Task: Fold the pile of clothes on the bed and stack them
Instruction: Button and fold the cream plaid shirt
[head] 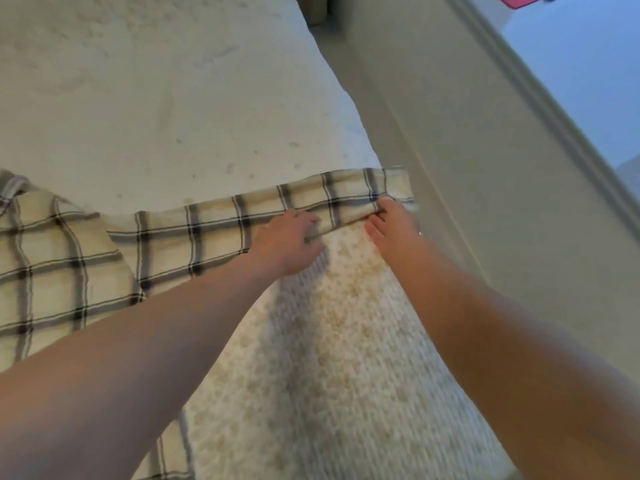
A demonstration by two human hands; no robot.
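No readable text anywhere (view is blurred).

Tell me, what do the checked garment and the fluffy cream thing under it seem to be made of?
Checked garment: probably thin woven cotton or flannel, matte, creasing softly where both hands pinch it. Cream piece: looks like a ribbed, fuzzy knit or fleece.

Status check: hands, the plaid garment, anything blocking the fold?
Left hand and right hand both pinch the plaid shirt's sleeve. Sleeve stretched across the bed. Nothing in the way.
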